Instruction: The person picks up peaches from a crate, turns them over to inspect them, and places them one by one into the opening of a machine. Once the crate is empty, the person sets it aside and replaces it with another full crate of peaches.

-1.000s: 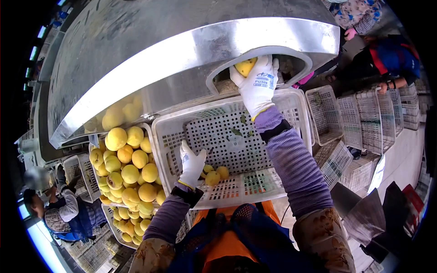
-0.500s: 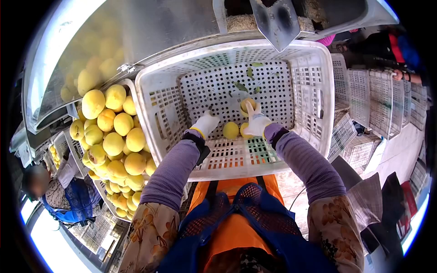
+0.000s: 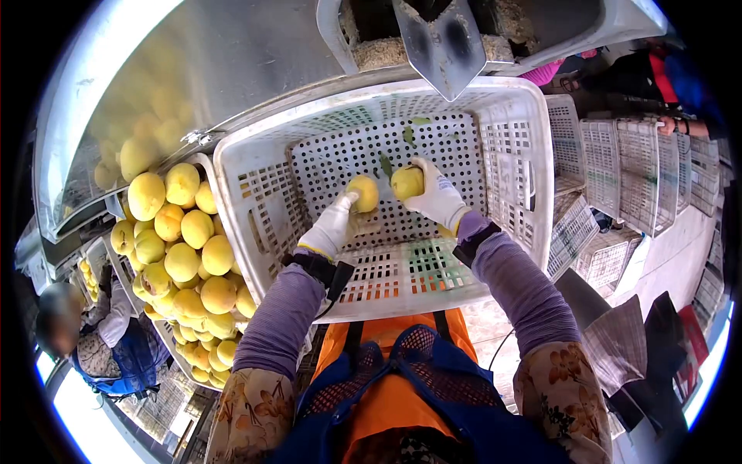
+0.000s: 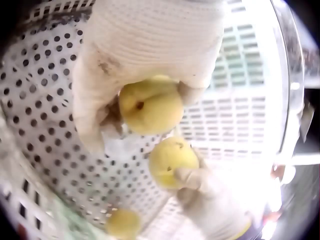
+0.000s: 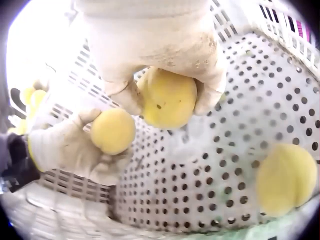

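Both hands wear white gloves and work inside a white perforated crate point(image 3: 232, 182). In the head view my left hand point(image 3: 331, 223) grips a yellow peach point(image 3: 363, 193), its thumb and fingers round the sides. Just to the right, my right hand point(image 3: 438, 199) holds another yellow peach point(image 3: 407, 182) by its sides. The two peaches are close together over the crate's floor. A dark spot marks the left-hand peach point(image 4: 151, 106) in the left wrist view. Small specks dot the right-hand peach point(image 5: 168, 98). Farther off, a third peach point(image 5: 285, 180) shows in the right wrist view.
A heaped crate of yellow peaches point(image 3: 183, 261) stands at the left. Beyond my crate is a metal machine point(image 3: 263, 54) with a pointed chute point(image 3: 444, 46) overhanging the rim. Green leaves point(image 3: 386, 165) lie on the crate floor. More crates point(image 3: 607, 162) stand at the right.
My right hand came from the machine's opening down into the crate, and now holds a peach there. My left hand has lifted a peach. Chute and peach heap shifted in view with the head.
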`<action>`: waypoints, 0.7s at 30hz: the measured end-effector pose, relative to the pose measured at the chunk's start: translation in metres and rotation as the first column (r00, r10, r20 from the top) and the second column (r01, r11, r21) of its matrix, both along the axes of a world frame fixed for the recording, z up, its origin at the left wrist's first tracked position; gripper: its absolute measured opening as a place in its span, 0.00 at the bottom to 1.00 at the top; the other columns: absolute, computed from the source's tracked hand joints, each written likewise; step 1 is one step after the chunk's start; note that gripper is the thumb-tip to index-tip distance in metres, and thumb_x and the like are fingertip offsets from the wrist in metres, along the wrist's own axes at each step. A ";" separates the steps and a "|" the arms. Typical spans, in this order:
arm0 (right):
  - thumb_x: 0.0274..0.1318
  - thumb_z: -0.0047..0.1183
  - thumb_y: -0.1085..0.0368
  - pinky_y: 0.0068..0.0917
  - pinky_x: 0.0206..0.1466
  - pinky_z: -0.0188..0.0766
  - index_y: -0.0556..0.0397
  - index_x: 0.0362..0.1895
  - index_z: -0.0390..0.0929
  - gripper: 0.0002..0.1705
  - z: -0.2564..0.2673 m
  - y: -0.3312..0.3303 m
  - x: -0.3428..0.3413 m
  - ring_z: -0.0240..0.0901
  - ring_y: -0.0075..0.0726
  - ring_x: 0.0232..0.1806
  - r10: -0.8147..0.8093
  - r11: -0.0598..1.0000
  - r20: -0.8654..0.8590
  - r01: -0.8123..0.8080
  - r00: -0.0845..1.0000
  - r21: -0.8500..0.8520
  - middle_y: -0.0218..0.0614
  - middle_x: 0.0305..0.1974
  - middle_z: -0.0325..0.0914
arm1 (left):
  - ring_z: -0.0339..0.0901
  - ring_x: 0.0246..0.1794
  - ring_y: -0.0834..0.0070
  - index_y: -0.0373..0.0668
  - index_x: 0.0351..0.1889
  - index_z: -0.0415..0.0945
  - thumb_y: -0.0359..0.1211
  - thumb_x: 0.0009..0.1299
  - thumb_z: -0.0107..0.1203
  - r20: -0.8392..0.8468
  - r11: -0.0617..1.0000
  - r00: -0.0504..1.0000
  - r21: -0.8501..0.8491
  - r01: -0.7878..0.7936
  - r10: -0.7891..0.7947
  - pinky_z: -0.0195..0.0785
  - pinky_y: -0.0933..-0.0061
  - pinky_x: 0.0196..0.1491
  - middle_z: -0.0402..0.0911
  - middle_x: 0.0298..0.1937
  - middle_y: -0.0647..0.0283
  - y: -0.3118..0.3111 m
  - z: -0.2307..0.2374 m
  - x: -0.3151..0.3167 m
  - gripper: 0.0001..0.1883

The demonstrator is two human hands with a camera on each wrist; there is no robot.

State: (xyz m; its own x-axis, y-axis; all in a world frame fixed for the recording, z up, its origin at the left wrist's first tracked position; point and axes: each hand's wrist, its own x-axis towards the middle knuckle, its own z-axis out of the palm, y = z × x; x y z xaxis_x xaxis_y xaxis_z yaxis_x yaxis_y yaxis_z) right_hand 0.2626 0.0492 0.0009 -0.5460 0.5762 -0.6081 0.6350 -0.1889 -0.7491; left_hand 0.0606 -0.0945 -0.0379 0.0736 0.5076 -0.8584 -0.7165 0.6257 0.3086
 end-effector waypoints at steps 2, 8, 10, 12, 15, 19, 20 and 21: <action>0.39 0.64 0.69 0.39 0.73 0.58 0.54 0.71 0.56 0.50 0.036 -0.008 0.000 0.60 0.56 0.70 0.007 0.963 -0.276 0.069 0.961 0.262 0.53 0.66 0.63 | 0.73 0.61 0.48 0.49 0.69 0.61 0.58 0.60 0.65 0.242 0.949 0.968 0.284 -0.134 0.064 0.67 0.30 0.59 0.69 0.64 0.54 0.019 0.057 0.004 0.44; 0.39 0.73 0.70 0.38 0.72 0.59 0.60 0.71 0.55 0.55 0.197 0.000 -0.003 0.62 0.46 0.68 -0.171 0.888 -0.630 0.395 0.758 0.234 0.50 0.65 0.61 | 0.74 0.64 0.56 0.42 0.68 0.65 0.60 0.57 0.66 0.145 0.738 0.982 0.647 -0.190 0.125 0.71 0.46 0.61 0.73 0.65 0.52 0.081 0.235 0.020 0.47; 0.39 0.74 0.70 0.36 0.71 0.61 0.61 0.71 0.57 0.54 0.240 0.015 -0.005 0.62 0.43 0.68 -0.144 0.855 -0.695 0.442 0.705 0.272 0.50 0.64 0.64 | 0.73 0.64 0.58 0.43 0.68 0.65 0.60 0.58 0.67 0.108 0.651 0.975 0.730 -0.210 0.194 0.71 0.46 0.62 0.73 0.65 0.54 0.098 0.270 0.026 0.46; 0.42 0.71 0.67 0.40 0.71 0.61 0.63 0.67 0.62 0.47 0.248 0.029 -0.020 0.65 0.48 0.67 -0.191 0.811 -0.694 0.510 0.694 0.287 0.54 0.58 0.71 | 0.72 0.64 0.60 0.44 0.68 0.65 0.58 0.61 0.66 0.018 0.647 0.967 0.740 -0.183 0.254 0.70 0.45 0.63 0.74 0.63 0.57 0.105 0.272 0.022 0.43; 0.43 0.68 0.62 0.52 0.72 0.58 0.64 0.63 0.64 0.42 0.180 0.071 -0.054 0.65 0.65 0.63 -0.081 0.350 -0.391 0.393 0.917 0.850 0.60 0.57 0.69 | 0.74 0.62 0.61 0.48 0.69 0.63 0.57 0.64 0.64 -0.016 0.746 0.964 0.637 -0.196 0.266 0.72 0.50 0.60 0.74 0.59 0.60 0.093 0.226 0.016 0.40; 0.41 0.68 0.58 0.60 0.71 0.54 0.64 0.64 0.61 0.47 0.165 0.088 -0.067 0.65 0.65 0.62 -0.214 0.229 -0.324 0.369 0.922 0.901 0.59 0.56 0.69 | 0.74 0.61 0.61 0.47 0.77 0.51 0.57 0.65 0.64 -0.071 0.811 0.989 0.582 -0.064 0.129 0.74 0.55 0.57 0.69 0.65 0.60 0.073 0.215 0.012 0.49; 0.41 0.68 0.57 0.61 0.71 0.54 0.64 0.63 0.62 0.46 0.163 0.091 -0.069 0.66 0.65 0.61 -0.219 0.220 -0.320 0.367 0.922 0.904 0.58 0.56 0.69 | 0.74 0.61 0.62 0.47 0.78 0.48 0.57 0.65 0.64 -0.094 0.811 0.990 0.584 -0.032 0.106 0.73 0.55 0.57 0.68 0.66 0.60 0.074 0.219 0.012 0.51; 0.41 0.68 0.57 0.61 0.71 0.54 0.64 0.63 0.62 0.46 0.162 0.099 -0.073 0.66 0.65 0.60 -0.215 0.207 -0.321 0.365 0.922 0.908 0.58 0.56 0.69 | 0.73 0.62 0.62 0.47 0.78 0.46 0.58 0.64 0.64 -0.119 0.806 0.989 0.592 -0.004 0.092 0.73 0.55 0.57 0.67 0.67 0.60 0.077 0.222 0.010 0.53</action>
State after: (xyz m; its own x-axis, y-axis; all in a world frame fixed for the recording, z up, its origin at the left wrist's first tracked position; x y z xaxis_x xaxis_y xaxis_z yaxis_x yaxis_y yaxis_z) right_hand 0.1898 0.1480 0.1628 -0.2153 0.8171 0.5348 0.6130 0.5394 -0.5773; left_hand 0.0709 -0.0170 0.1843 -0.0581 0.9178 -0.3929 -0.6643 0.2582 0.7015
